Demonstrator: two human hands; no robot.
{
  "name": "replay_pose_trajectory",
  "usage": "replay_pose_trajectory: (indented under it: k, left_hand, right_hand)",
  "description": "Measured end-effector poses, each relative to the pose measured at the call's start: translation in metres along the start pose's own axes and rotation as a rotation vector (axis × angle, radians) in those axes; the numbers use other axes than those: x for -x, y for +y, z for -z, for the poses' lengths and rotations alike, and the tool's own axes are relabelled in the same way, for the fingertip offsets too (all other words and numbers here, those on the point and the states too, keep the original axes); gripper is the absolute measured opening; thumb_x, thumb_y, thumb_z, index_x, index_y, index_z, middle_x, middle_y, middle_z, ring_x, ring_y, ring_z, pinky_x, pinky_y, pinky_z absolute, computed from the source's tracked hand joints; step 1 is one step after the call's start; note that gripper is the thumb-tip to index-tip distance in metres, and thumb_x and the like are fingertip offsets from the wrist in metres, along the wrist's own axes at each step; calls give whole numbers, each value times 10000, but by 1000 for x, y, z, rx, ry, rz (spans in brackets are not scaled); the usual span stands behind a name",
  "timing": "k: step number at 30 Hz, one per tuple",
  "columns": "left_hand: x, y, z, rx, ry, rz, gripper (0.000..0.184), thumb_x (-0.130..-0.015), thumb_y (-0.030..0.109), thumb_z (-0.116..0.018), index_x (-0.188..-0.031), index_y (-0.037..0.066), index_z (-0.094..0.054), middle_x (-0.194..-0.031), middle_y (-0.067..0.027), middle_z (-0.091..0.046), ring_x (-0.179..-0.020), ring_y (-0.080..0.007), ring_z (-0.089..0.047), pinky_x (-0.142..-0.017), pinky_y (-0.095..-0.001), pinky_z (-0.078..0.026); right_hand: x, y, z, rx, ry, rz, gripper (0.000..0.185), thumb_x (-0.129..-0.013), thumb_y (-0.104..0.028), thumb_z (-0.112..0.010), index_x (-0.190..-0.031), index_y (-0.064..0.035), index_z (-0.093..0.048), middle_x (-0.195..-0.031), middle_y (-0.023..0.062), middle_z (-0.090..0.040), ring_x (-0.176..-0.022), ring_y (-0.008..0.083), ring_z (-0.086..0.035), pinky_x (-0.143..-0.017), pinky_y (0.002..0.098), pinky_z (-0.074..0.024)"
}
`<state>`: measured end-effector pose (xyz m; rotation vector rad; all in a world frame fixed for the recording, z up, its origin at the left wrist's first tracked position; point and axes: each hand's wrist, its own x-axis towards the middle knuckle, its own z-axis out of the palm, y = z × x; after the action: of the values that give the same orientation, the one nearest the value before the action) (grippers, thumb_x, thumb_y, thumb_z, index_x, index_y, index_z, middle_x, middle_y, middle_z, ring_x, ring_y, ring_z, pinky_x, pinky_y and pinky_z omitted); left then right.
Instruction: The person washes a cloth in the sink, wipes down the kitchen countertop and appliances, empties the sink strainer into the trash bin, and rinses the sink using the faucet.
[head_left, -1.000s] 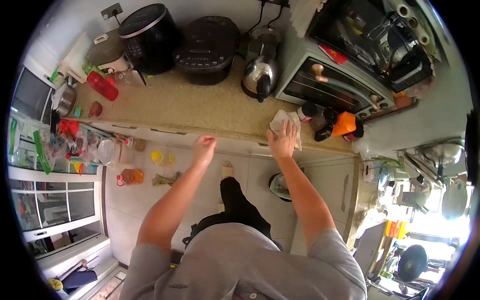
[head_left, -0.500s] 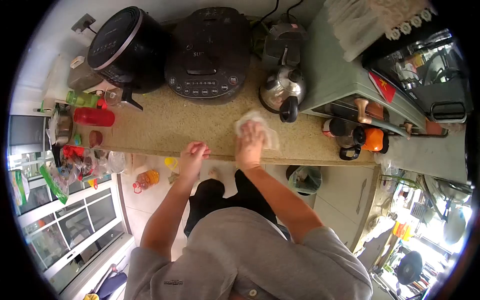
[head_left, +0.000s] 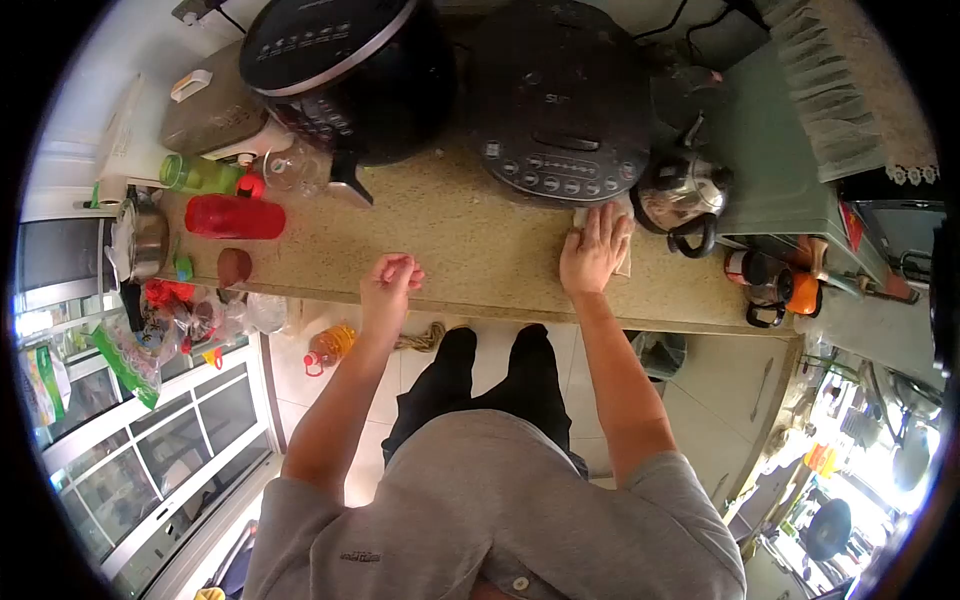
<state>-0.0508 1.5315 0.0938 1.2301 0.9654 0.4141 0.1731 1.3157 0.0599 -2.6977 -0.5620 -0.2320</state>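
Note:
My right hand [head_left: 596,252] lies with fingers stretched over a pale cloth [head_left: 624,262], pressing it against the speckled counter [head_left: 480,245]. Its fingertips are close to the front right corner of a large black electric cooker [head_left: 560,95]. Just right of the hand stands a metal kettle [head_left: 685,192] with a black handle. My left hand [head_left: 388,285] is closed, its fingers curled in and nothing visible in them, above the counter's front edge. Part of the cloth is hidden beneath my right hand.
A black air fryer [head_left: 350,85] stands at the back left. Near the left end are a red bottle [head_left: 235,217], a green bottle [head_left: 198,173] and a brown round object [head_left: 234,267]. Jars [head_left: 750,267] stand at right. Below are an oil bottle [head_left: 330,347] and a lined bin [head_left: 660,352].
The view has turned left. My right hand has slid with the cloth back towards the cooker and slightly left of the kettle. My left hand is still closed near the front edge.

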Motion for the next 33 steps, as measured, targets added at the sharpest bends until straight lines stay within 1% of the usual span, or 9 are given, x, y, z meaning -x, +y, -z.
replay_pose_trajectory:
  k: [6,8,10,16,18,22,27,31,33]
  left_hand:
    - [-16,6,49,-11,28,-4,229,-948,226,-661,-1032,18,-615,-926,-92,-671,-813,-188,-673,-722,-306,-547]
    - [-19,7,59,-6,13,-5,243,-946,238,-666,-1033,17,-613,-924,-92,-668,-821,-188,-672,-726,-306,-545]
    - [-21,14,64,6,34,17,152,-962,134,-626,-1017,-5,-597,-890,-88,-679,-790,-164,-669,-689,-275,-530]
    - [-15,7,85,40,12,44,161,-969,147,-619,-1022,-3,-598,-890,-82,-668,-796,-162,-661,-697,-279,-531]
    - [-9,6,92,55,12,54,159,-970,150,-618,-1021,0,-600,-894,-80,-667,-801,-163,-659,-698,-281,-533]
    - [-5,-6,107,65,40,69,154,-967,155,-620,-1019,11,-608,-902,-80,-665,-811,-166,-656,-702,-289,-535]
    - [-9,2,110,82,35,72,152,-958,150,-632,-1024,16,-609,-902,-86,-665,-810,-171,-657,-706,-293,-537]
    - [-15,16,101,78,50,8,152,-956,151,-636,-1024,18,-607,-903,-88,-664,-815,-176,-659,-705,-293,-536]
    - [-14,18,101,62,27,8,163,-956,161,-632,-1027,16,-607,-916,-88,-656,-832,-174,-650,-733,-302,-535]
  right_hand:
    - [60,-79,-36,-178,-120,236,527,-847,-13,-514,-1374,-40,-523,-1453,177,-479,-1412,410,-329,-1154,501,-249]
    - [57,-115,-28,-642,-31,171,521,-837,80,-499,-1350,-7,-532,-1430,190,-501,-1372,400,-401,-1132,471,-310]
    - [40,-155,-14,-650,25,195,513,-838,96,-500,-1341,5,-532,-1419,194,-509,-1350,403,-429,-1119,473,-330]
    - [-41,-223,-83,-538,136,220,509,-887,9,-516,-1394,2,-464,-1478,211,-424,-1377,413,-374,-1120,498,-318]
    - [-58,-229,-102,-134,-193,36,494,-915,-86,-510,-1401,-19,-453,-1510,212,-366,-1404,403,-320,-1145,518,-270]
    - [-19,-218,-77,-77,-158,230,471,-913,-150,-516,-1365,-21,-492,-1507,206,-362,-1413,386,-305,-1163,534,-225]
    - [51,-182,-73,-523,-224,333,502,-850,-51,-552,-1349,1,-524,-1440,188,-465,-1401,383,-344,-1140,543,-272]
    - [37,-137,-22,-545,-84,163,522,-831,-11,-563,-1349,28,-513,-1403,203,-494,-1381,420,-357,-1143,547,-272]
    - [24,-118,-19,-153,106,138,433,-855,-20,-531,-1279,54,-577,-1314,251,-555,-1333,466,-400,-1142,520,-302]
